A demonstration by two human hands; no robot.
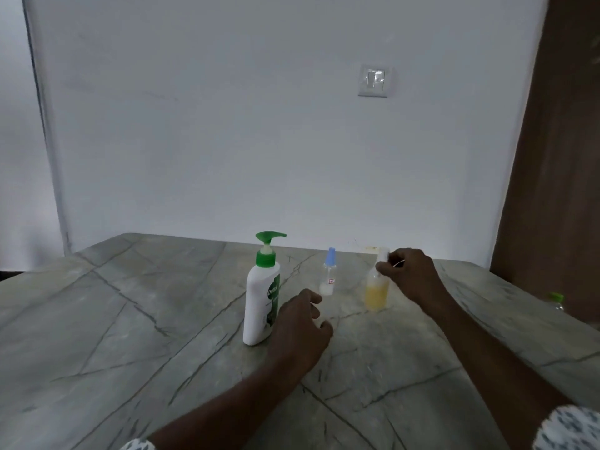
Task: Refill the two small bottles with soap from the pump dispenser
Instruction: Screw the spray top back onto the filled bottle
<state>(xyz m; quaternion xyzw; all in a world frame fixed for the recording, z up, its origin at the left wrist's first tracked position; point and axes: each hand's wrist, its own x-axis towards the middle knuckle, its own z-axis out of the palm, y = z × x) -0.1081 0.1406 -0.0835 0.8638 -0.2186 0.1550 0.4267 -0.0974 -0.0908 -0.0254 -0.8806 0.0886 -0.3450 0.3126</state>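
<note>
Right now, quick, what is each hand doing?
Left hand: open, holding nothing, beside the pump dispenser.
Right hand: pinching the top of the yellow bottle.

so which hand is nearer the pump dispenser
Left. The left hand is just beside the pump dispenser, on its right; the right hand is farther right, gripping the top of the yellow bottle.

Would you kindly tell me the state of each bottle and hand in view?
pump dispenser: upright, pump head on.
blue-capped bottle: upright, capped, a little whitish liquid at the bottom.
yellow bottle: upright, roughly half full.
right hand: pinches the yellow bottle's white top.
left hand: loosely curled, holds nothing.
</note>
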